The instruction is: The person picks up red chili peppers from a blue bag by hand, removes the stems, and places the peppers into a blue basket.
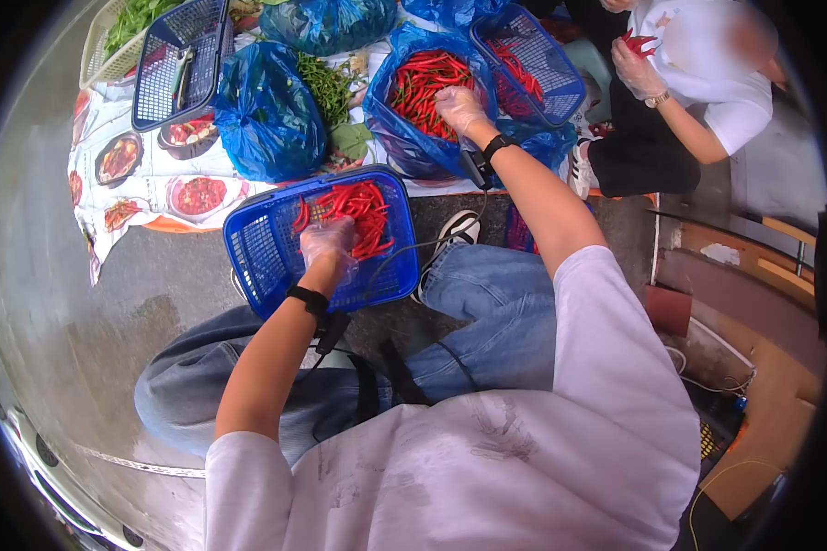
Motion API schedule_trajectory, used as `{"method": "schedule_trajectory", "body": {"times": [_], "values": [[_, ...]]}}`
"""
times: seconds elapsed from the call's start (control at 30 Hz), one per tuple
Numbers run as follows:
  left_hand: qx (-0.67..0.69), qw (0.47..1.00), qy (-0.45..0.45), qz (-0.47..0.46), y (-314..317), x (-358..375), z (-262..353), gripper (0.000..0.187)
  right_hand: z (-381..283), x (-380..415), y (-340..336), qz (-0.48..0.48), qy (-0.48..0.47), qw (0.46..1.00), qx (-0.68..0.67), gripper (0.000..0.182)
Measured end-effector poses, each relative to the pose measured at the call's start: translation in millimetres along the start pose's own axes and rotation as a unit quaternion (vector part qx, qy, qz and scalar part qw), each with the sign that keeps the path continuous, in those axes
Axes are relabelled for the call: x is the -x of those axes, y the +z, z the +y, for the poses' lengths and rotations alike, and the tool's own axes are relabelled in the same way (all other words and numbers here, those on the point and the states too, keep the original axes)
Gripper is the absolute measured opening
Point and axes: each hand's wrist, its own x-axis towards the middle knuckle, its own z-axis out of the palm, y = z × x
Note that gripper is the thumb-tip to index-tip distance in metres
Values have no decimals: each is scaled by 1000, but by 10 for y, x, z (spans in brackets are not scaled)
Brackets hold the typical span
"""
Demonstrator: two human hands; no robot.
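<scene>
Shirt and denim knees are filling the bottom of my view; I am sitting low, both forearms reaching away from me. Nearest of the working things, my left hand [329, 246], gloved in clear plastic, is resting inside the blue basket [259, 259] just beyond my knee, fingers curled down at the near edge of the red chillies [356, 213] heaped in its far-right half. Whether those fingers are pinching a chilli I cannot tell; the glove is hiding them. The chillies there are lying mostly along the line of my arm, pointing away from me.

Farther out and to the right, my right hand [459, 108], also gloved, is reaching into the open blue bag [404, 138], fingers loosely closed among its red chillies [423, 87]; a firm grip is not showing. That bag is lying beyond and right of the basket, so the right arm is the nearer one to it.

Past it, another basket [533, 69] is tilting against the bag. A neighbour's gloved hand [636, 66] is holding chillies at far right.
</scene>
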Motion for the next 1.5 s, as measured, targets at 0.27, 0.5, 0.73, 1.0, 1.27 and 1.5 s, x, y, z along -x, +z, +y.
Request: {"method": "schedule_trajectory", "body": {"times": [0.27, 0.5, 0.73, 1.0, 1.27, 1.5], "values": [[-13, 1000, 4, 5, -30, 711, 534, 31, -373, -230, 618, 72, -21, 997, -20, 24], [49, 977, 177, -113, -69, 1150, 1111, 25, -243, -280, 229, 51, -213, 898, 382, 29], [-90, 879, 441, -159, -58, 1927, 1574, 33, -799, 708, -1282, 188, -241, 951, -39, 16], [-306, 535, 781, -105, -60, 2327, 1550, 36, -1975, 2367, -2057, -169, -7, 905, -390, 26], [-307, 531, 783, -98, -91, 2275, 1322, 23, -2150, 2646, -1742, -157, -122, 871, -450, 22], [-306, 541, 777, -104, -42, 2313, 1268, 23, -2117, 2682, -1782, -94, -270, 918, -276, 17]]}}
